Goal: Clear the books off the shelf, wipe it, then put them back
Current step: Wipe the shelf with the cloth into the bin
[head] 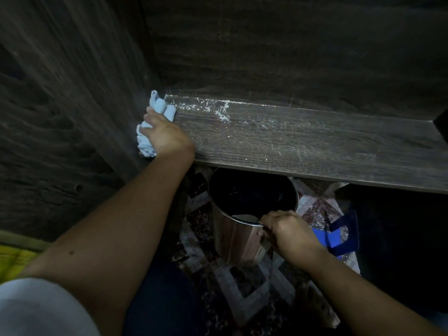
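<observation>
Nearest the lens, a pale sleeve is seen at the lower left, with a bare forearm reaching up from it toward the shelf. A strip of yellow-green fabric is glimpsed at the left edge. Above it, the dark wooden side panel of the bookcase is seen, and a crumpled light blue cloth is pressed into the corner where this panel meets the shelf. The cloth is gripped by the left hand, whose fingers are curled over the bunched fabric at the shelf's left end.

The shelf, a dark wood-grain board, is seen running off to the right in front of the back panel. White dust and crumbs are scattered along its rear edge just beside the cloth, and fainter streaks are spread across the middle of the board.

Below the front edge of the shelf, a metal bucket with a dark inside is held tilted; its far rim is hidden under the board. Its near rim is clasped by the right hand, fingers wrapped round the edge. Whether the bucket is rested on the patterned tile floor cannot be told. A blue plastic object is seen on the floor just right of the right hand, partly hidden by it.
</observation>
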{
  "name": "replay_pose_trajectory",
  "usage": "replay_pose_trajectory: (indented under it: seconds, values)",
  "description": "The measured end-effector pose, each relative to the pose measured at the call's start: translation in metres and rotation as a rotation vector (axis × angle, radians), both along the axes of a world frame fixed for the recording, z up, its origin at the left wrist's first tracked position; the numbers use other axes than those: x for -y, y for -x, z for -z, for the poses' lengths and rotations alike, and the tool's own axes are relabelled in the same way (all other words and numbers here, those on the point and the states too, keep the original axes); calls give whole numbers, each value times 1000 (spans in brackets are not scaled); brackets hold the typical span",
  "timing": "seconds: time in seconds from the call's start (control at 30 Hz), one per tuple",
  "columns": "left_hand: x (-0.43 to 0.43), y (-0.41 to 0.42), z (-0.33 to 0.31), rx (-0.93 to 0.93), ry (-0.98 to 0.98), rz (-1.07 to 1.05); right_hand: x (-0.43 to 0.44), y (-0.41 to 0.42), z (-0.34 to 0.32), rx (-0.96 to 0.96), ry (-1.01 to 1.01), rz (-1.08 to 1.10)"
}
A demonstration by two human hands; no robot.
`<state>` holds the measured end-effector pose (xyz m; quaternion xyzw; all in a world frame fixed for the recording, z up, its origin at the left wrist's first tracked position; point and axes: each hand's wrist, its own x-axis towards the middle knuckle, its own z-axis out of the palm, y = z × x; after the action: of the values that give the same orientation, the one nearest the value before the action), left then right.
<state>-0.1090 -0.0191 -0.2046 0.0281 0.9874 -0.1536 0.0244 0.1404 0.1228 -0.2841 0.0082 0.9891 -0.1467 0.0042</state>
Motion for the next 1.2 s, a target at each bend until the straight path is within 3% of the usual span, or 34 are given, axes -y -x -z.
replay_pose_trajectory:
  seconds: [0.37, 0.53, 0.6, 0.67, 0.77, 0.87, 1.0, 1.2]
  values:
    - [2, 1, -9, -54, -506, -63, -16, -11, 4, -15, 40, -4]
    - [0, -18, -9, -16, -783, 227, -12, -9, 1, 7, 17, -23]
    - [2, -17, -9, -91, -884, 319, -10, -8, 0, -15, 14, -26]
    - [7, -11, -7, -249, -823, 315, -8, -7, 0, -43, 16, -26]
    - [16, -5, -2, -472, -430, 170, -8, -5, 1, -36, 31, -9]
    - [18, -2, 2, -359, -213, 196, -9, -4, 2, -29, 4, 6]
    - [14, 0, 1, -134, -263, 130, -6, -4, 1, -26, -1, 23]
    - [7, 10, -1, -156, -422, 25, -6, -5, 4, -7, 15, 1]
